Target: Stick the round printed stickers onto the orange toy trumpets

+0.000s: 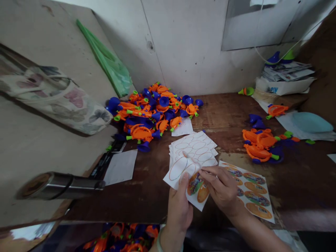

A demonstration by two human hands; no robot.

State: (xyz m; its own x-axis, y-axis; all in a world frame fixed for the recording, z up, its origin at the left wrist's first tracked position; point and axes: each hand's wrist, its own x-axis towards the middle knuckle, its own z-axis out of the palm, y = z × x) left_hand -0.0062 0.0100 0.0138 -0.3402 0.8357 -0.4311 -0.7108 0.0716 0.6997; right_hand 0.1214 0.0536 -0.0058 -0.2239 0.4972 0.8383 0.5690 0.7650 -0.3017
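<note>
Two bare hands meet at a sticker sheet point(173, 172): the left hand point(181, 207) comes from below it, thumb on its lower edge; the right hand point(222, 190), forearm slanting from its lower right, pinches its right side, fingers bent

Dim, diffuse light over the table point(217, 115); the wall point(183, 45) behind it appears brighter. Dull sheen along the table's near-right edge; flask point(61, 185) at its left end stretched, blurred.

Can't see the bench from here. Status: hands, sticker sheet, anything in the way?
Left hand gripping sticker sheet; right hand at its edge, grip unclear. Blank ovals beside printed stickers. Nothing seen blocking hands; toy pile beyond.
</note>
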